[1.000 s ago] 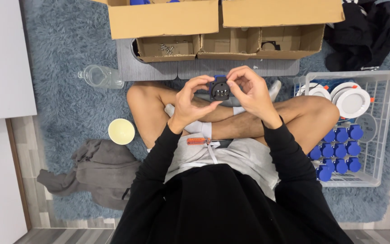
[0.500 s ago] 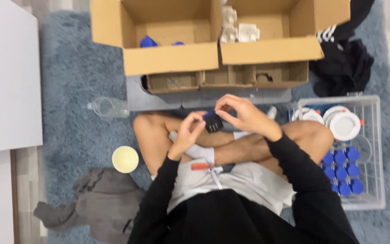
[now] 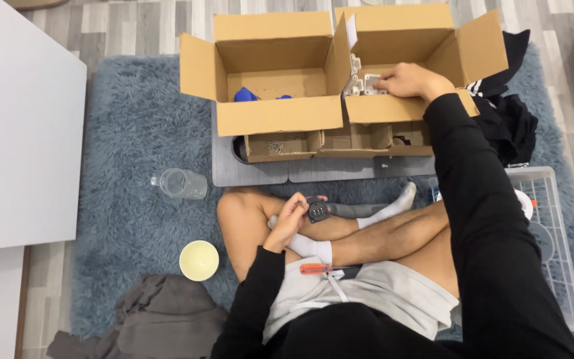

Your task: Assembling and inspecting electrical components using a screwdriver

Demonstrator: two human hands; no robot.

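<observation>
The person sits cross-legged on a blue rug (image 3: 121, 133), and the left hand (image 3: 288, 223) rests on the knee with its fingers (image 3: 300, 203) curled around a small black part (image 3: 317, 210). The right arm stretches far out, and the right hand (image 3: 412, 81) lies palm down inside the right cardboard box (image 3: 433, 40), its fingers touching small white parts (image 3: 367, 84); whether they grip one, I cannot tell.

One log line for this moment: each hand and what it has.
left hand: holds small black part over lap | right hand: reaching into right cardboard box, on white parts
</observation>
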